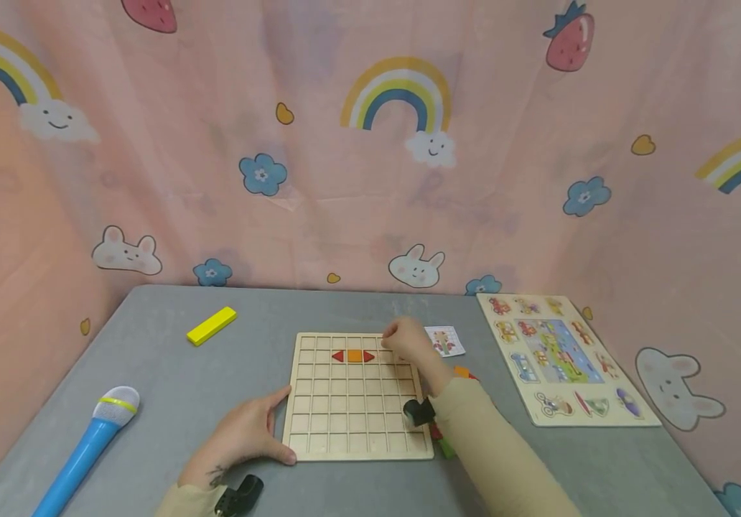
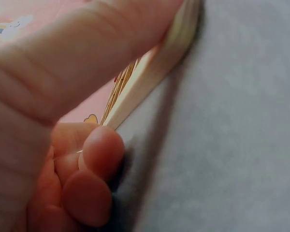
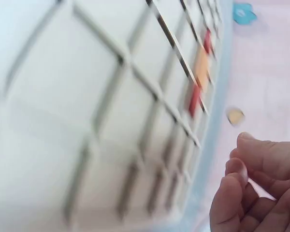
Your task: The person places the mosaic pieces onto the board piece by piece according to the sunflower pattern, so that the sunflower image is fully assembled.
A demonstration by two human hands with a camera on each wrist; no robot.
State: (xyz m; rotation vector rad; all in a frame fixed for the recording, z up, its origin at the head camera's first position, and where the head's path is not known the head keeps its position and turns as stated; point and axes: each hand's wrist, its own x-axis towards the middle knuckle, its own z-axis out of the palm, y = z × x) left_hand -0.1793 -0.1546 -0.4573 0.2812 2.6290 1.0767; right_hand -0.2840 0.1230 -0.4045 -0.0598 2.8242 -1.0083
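A wooden grid board [image 1: 355,414] lies on the grey table. Near its far edge, an orange square [image 1: 354,356] sits between two red triangles [image 1: 368,356]. My left hand [image 1: 244,431] touches the board's near-left side with spread thumb and index finger; the left wrist view shows the thumb [image 2: 101,43] straight along the edge. My right hand [image 1: 411,342] hovers over the far right corner, thumb and fingers curled together. No piece shows between those fingertips in the right wrist view, where the hand [image 3: 261,188] is beside the board.
Colored pieces [image 1: 464,372] lie right of the board, partly hidden by the right forearm. A small picture card [image 1: 444,341] is behind them. Farther right lies a wooden picture puzzle [image 1: 564,359]. A yellow block [image 1: 212,326] and a blue toy microphone [image 1: 89,449] are on the left.
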